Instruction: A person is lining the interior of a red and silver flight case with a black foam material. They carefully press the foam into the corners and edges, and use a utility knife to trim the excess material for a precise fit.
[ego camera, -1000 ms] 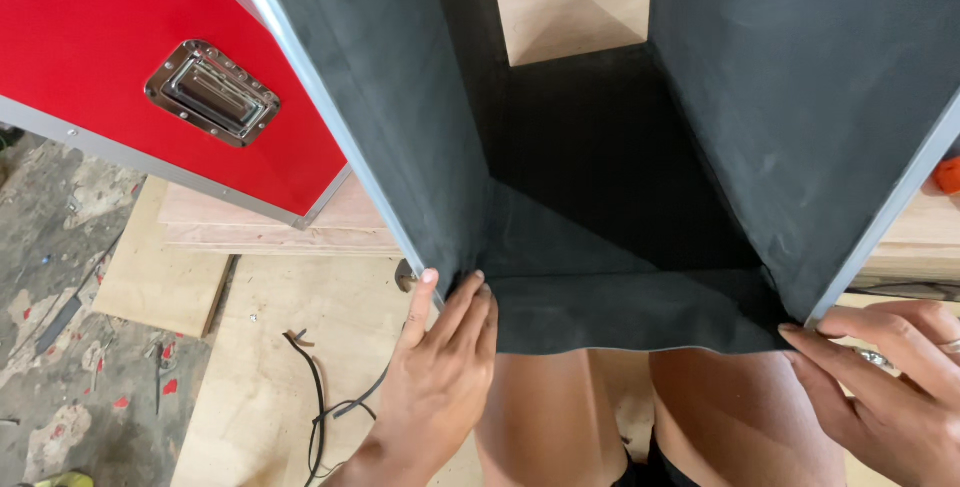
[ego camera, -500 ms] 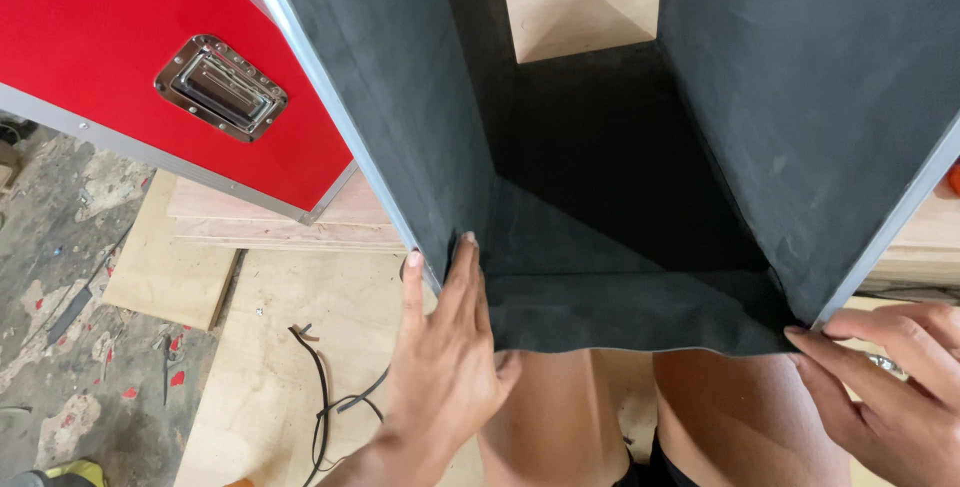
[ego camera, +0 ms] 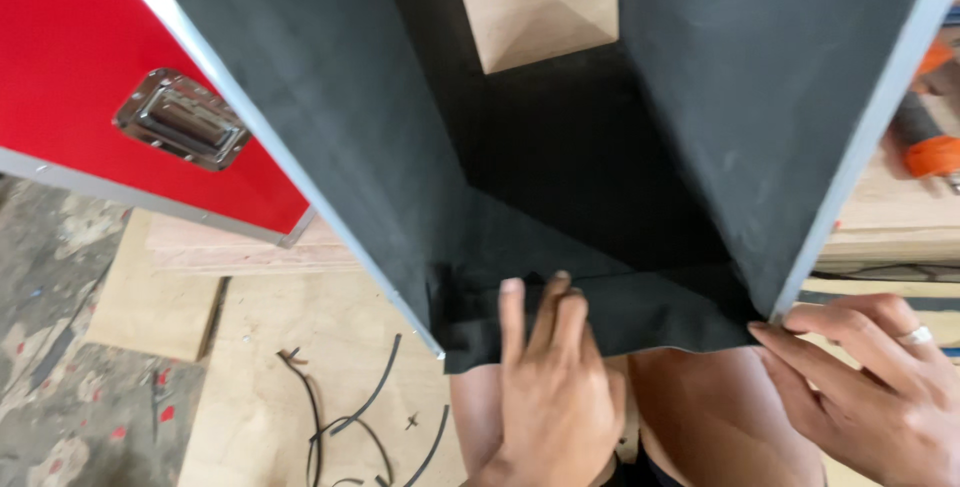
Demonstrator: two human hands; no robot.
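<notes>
Black felt lining (ego camera: 600, 317) sits inside an open red case (ego camera: 90, 77), covering its inner walls across the centre and top of the frame, loose front flap hanging over the near edge at lower centre. It looks soft, thin and limp, light, likely to wrinkle or shift if dragged, so best pressed flat with the fingers along the fold and pinched at the free edge or corner. The case itself looks stiff and heavy, with aluminium edging (ego camera: 300, 187) and a recessed metal handle (ego camera: 180, 122) at upper left. Left hand (ego camera: 550, 387), lower centre, is flat and open, fingers together and stretched up onto the flap, pressing, gripping nothing. Right hand (ego camera: 880, 387), lower right, is half open, fingertips touching the flap's right corner where it meets the metal edge; whether it pinches the felt I can't tell. Black offcut strips (ego camera: 350, 427) lie on the plywood floor (ego camera: 260, 347) at lower left. An orange tool (ego camera: 925, 117) shows at right edge.
</notes>
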